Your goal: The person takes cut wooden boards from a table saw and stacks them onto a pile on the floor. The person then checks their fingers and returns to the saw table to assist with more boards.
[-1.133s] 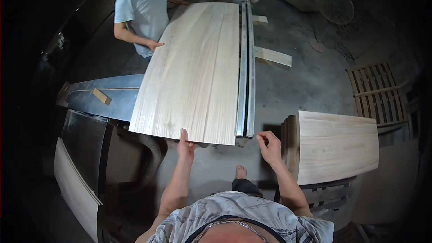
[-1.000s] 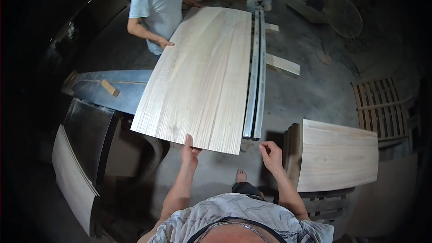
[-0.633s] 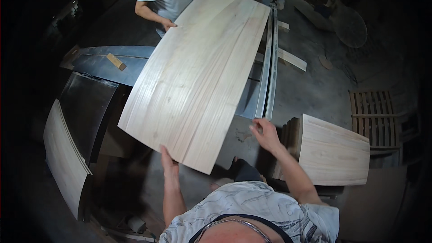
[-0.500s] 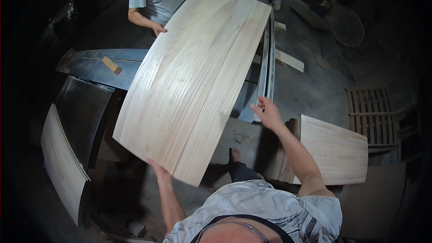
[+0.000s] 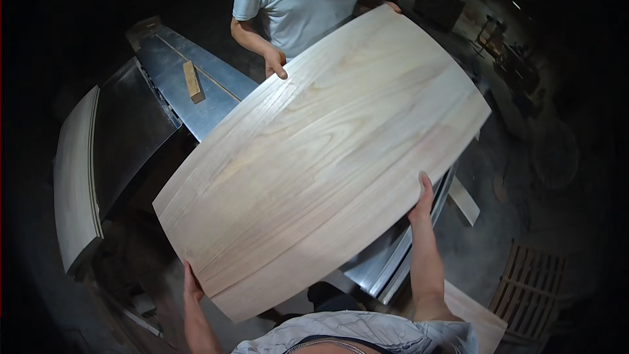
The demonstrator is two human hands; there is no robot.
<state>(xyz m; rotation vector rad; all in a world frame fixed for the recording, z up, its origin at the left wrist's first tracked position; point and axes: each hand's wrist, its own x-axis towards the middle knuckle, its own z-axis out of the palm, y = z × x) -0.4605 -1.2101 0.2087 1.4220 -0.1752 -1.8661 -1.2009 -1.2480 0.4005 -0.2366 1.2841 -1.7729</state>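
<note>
The person is holding a wide pale panel up off the bench, tilted and turned at a slant above the bench's near right corner. The left hand is gripping the panel's near corner from below, fingers hidden under the wood. The right hand is pressing flat and open-fingered against the panel's right long edge. At the far end a co-worker in a light blue shirt is carrying the other short edge, one co-worker's hand curled over it. The lift seems done and the carry under way; setting the panel down is left. On the bench's far left part a small wood block is lying, and a curved board is leaning off its left edge.
</note>
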